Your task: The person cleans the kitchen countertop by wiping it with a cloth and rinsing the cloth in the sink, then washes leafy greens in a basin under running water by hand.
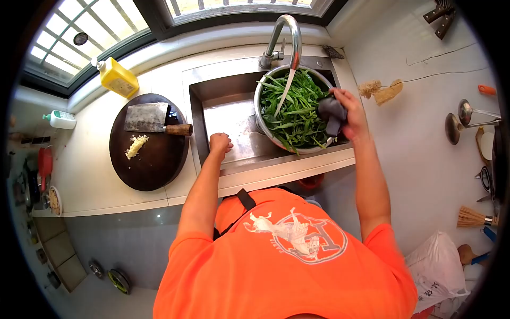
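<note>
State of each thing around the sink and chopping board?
Curved silver metal faucet: running
Long leafy green vegetables: heaped, under the stream
Round metal bowl: filled with vegetables
Crumpled dark grey item: in right hand
Wood-handled steel cleaver: lying flat
Small pale chopped pieces: piled on round dark board
Yellow plastic bottle: upright

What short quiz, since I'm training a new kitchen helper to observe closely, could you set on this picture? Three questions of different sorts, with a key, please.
1. Multiple choice: where does the cleaver lie?
A) in the sink
B) on the round board
C) on the windowsill

2. True or false: water runs from the tap onto the leafy greens.

3. Short answer: which grip of the person's, left or right, holds the crumpled dark item?

Key:
1. B
2. True
3. The right grip
</note>
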Action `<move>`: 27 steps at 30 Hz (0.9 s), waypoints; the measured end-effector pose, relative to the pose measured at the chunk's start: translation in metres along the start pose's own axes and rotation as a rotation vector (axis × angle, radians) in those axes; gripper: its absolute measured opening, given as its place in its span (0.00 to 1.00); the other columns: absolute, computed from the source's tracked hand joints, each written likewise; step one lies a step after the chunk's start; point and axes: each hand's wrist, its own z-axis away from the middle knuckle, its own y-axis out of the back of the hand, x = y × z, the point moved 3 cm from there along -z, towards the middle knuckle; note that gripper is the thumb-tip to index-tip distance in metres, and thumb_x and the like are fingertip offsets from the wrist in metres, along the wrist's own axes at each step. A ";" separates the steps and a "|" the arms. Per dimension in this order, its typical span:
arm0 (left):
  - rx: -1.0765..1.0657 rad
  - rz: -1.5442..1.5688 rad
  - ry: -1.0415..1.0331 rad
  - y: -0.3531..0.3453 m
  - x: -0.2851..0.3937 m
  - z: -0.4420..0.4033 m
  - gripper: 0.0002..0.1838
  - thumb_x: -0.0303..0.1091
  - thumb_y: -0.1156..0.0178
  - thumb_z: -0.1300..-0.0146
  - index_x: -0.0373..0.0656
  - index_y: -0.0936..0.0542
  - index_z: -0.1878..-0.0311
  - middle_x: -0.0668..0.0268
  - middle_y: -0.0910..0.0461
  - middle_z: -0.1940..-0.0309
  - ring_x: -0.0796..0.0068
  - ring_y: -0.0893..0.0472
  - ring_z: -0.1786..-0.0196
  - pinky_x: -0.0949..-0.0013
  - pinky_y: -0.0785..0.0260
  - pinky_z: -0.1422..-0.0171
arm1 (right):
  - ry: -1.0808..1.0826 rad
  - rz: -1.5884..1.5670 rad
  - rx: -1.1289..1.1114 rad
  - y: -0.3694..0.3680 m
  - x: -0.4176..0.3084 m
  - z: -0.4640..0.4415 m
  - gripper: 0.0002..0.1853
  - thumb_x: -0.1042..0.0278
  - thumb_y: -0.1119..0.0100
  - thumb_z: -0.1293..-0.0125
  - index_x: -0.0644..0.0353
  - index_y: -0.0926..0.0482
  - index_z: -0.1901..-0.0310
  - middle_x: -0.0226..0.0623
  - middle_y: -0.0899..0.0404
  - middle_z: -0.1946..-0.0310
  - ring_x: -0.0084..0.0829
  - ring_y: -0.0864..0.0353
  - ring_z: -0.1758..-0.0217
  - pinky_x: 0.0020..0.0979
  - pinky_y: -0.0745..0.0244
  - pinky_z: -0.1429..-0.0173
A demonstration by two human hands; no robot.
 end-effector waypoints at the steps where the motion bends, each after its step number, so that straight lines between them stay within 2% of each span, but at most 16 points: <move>1: -0.007 0.061 0.023 0.000 -0.002 -0.002 0.15 0.34 0.49 0.29 0.34 0.21 0.48 0.56 0.15 0.60 0.64 0.13 0.66 0.64 0.23 0.67 | -0.007 0.054 0.008 -0.008 -0.014 -0.008 0.14 0.63 0.37 0.29 0.61 0.17 0.48 0.37 0.15 0.58 0.28 0.15 0.53 0.30 0.21 0.46; 3: -0.026 0.173 0.065 0.000 0.001 -0.008 0.14 0.33 0.49 0.29 0.32 0.21 0.51 0.55 0.15 0.64 0.64 0.14 0.70 0.65 0.23 0.71 | 0.092 0.244 0.008 -0.040 -0.041 -0.026 0.16 0.64 0.36 0.30 0.64 0.17 0.46 0.37 0.15 0.57 0.27 0.16 0.55 0.29 0.21 0.47; 7: -0.041 0.214 0.093 0.000 0.012 -0.018 0.13 0.32 0.49 0.30 0.33 0.22 0.50 0.55 0.16 0.61 0.63 0.14 0.68 0.64 0.21 0.68 | 0.302 0.675 -0.098 -0.098 -0.069 -0.053 0.20 0.64 0.35 0.31 0.69 0.19 0.43 0.38 0.14 0.58 0.25 0.17 0.59 0.27 0.21 0.49; 10: -0.061 0.240 0.102 0.001 0.017 -0.026 0.12 0.31 0.49 0.30 0.34 0.22 0.51 0.55 0.16 0.62 0.62 0.14 0.68 0.64 0.22 0.68 | 0.285 0.801 -0.117 -0.124 -0.080 -0.050 0.21 0.63 0.36 0.31 0.70 0.18 0.44 0.38 0.13 0.59 0.26 0.17 0.60 0.29 0.21 0.50; 13: -0.065 0.212 0.098 0.003 0.018 -0.030 0.12 0.30 0.49 0.31 0.33 0.22 0.51 0.55 0.16 0.62 0.62 0.14 0.68 0.63 0.22 0.68 | 0.325 0.954 -0.114 -0.125 -0.081 -0.052 0.18 0.64 0.37 0.29 0.69 0.17 0.45 0.34 0.14 0.58 0.21 0.18 0.59 0.26 0.22 0.51; 16: -0.083 0.199 0.098 0.005 0.009 -0.038 0.12 0.31 0.49 0.31 0.33 0.22 0.51 0.54 0.16 0.62 0.61 0.14 0.67 0.63 0.21 0.66 | 0.347 1.004 -0.077 -0.127 -0.077 -0.058 0.16 0.65 0.38 0.28 0.70 0.16 0.50 0.34 0.13 0.62 0.20 0.19 0.61 0.26 0.22 0.53; 19: -0.086 0.215 0.135 0.003 0.005 -0.043 0.13 0.31 0.49 0.30 0.32 0.22 0.51 0.53 0.16 0.61 0.60 0.14 0.65 0.61 0.20 0.64 | 0.348 1.117 -0.064 -0.137 -0.076 -0.061 0.16 0.63 0.38 0.31 0.71 0.15 0.54 0.49 0.14 0.67 0.33 0.16 0.65 0.37 0.22 0.52; 22: -0.079 0.315 0.157 0.002 0.007 -0.049 0.13 0.31 0.49 0.30 0.31 0.23 0.51 0.50 0.16 0.59 0.57 0.13 0.63 0.59 0.18 0.61 | 0.333 1.114 -0.077 -0.152 -0.074 -0.067 0.16 0.63 0.39 0.32 0.72 0.15 0.57 0.54 0.16 0.69 0.43 0.16 0.66 0.41 0.23 0.53; 25: -0.108 0.398 0.193 -0.003 0.015 -0.051 0.14 0.30 0.50 0.30 0.29 0.26 0.48 0.47 0.17 0.54 0.53 0.13 0.56 0.56 0.17 0.55 | 0.542 1.159 -0.257 -0.183 -0.065 -0.080 0.16 0.63 0.39 0.32 0.72 0.15 0.59 0.57 0.15 0.67 0.51 0.16 0.65 0.43 0.23 0.54; 26: -0.096 0.449 0.195 -0.006 0.023 -0.051 0.14 0.30 0.50 0.30 0.29 0.26 0.48 0.46 0.17 0.53 0.52 0.14 0.55 0.55 0.17 0.53 | 0.658 1.167 -0.269 -0.190 -0.054 -0.089 0.15 0.63 0.40 0.33 0.71 0.15 0.60 0.59 0.15 0.64 0.56 0.16 0.62 0.43 0.22 0.53; 27: -0.086 0.500 0.192 -0.008 0.034 -0.051 0.14 0.29 0.50 0.30 0.29 0.27 0.47 0.45 0.18 0.52 0.51 0.14 0.53 0.54 0.17 0.51 | 0.513 1.097 -0.346 -0.203 -0.054 -0.087 0.15 0.63 0.40 0.32 0.69 0.14 0.55 0.59 0.15 0.61 0.49 0.14 0.59 0.39 0.22 0.50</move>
